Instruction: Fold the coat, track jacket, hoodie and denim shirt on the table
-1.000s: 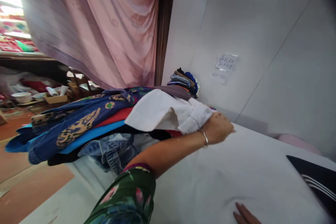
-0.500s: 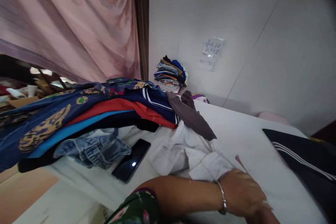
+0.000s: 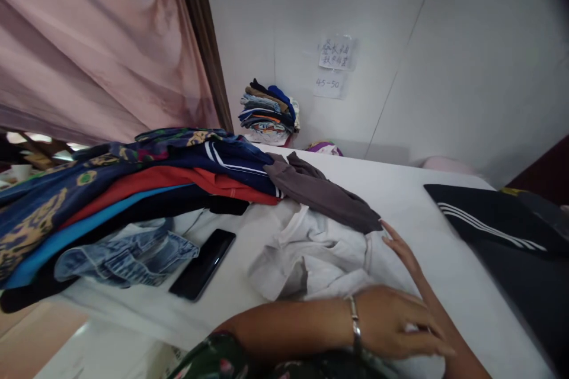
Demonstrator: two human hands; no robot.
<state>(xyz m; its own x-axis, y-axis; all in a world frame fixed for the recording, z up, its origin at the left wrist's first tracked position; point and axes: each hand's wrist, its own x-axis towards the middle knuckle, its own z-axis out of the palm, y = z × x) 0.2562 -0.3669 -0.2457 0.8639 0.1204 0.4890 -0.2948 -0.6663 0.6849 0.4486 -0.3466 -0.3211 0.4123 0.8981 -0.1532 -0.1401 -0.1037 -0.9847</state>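
Note:
A crumpled white garment (image 3: 329, 254) lies on the white table in front of me. My left hand (image 3: 395, 323), with a silver bracelet at its wrist, is over the garment's near right part. Its fingers stretch to the right with a gap between them and hold nothing I can see. Farther out, my right hand (image 3: 402, 251) reaches along the garment's right edge, fingers apart. Its fingertips are close to the end of a grey-brown garment (image 3: 324, 189), which lies partly over the white one; I cannot tell whether they touch.
To the left are a phone (image 3: 204, 263), a piece of blue denim (image 3: 128, 254) and a heap of clothes with a red one (image 3: 173, 183). A black garment with white stripes (image 3: 493, 213) lies right. A folded clothes stack (image 3: 267, 109) stands by the wall below paper notes (image 3: 335, 53).
My right hand has moved from beside my left hand to the garment's far right edge. My left hand's fingers have spread. The view has shifted right and slightly down.

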